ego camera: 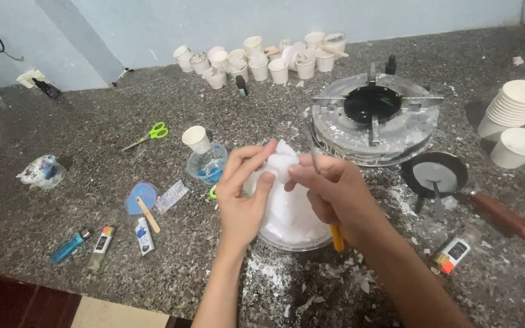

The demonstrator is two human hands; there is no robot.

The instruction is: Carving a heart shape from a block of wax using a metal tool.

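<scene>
The left hand [242, 194] and the right hand [329, 191] meet at the middle of the dark speckled stone counter [92, 182], both pinching a white, waxy-looking lump [281, 159] between thumb and fingertips. The right hand also closes around a thin metal tool with a yellow handle [337, 238]. The lump sits above a round clear bowl heaped with white solid material [290, 222], directly under the hands.

At two o'clock from the hands stands a round metal stove burner crusted with white residue [375, 118]. At three o'clock lies a small dark pan with a brown wooden handle [435, 173], a pale layer in it. At twelve o'clock a cluster of small white paper cups [256, 58] lines the wall; whether they are filled I cannot tell. Another stack of white cups [514, 106] waits at two o'clock. White crumbs [335, 273] litter the counter at six o'clock, so judging by this, breaking up is well underway, with much material remaining.
</scene>
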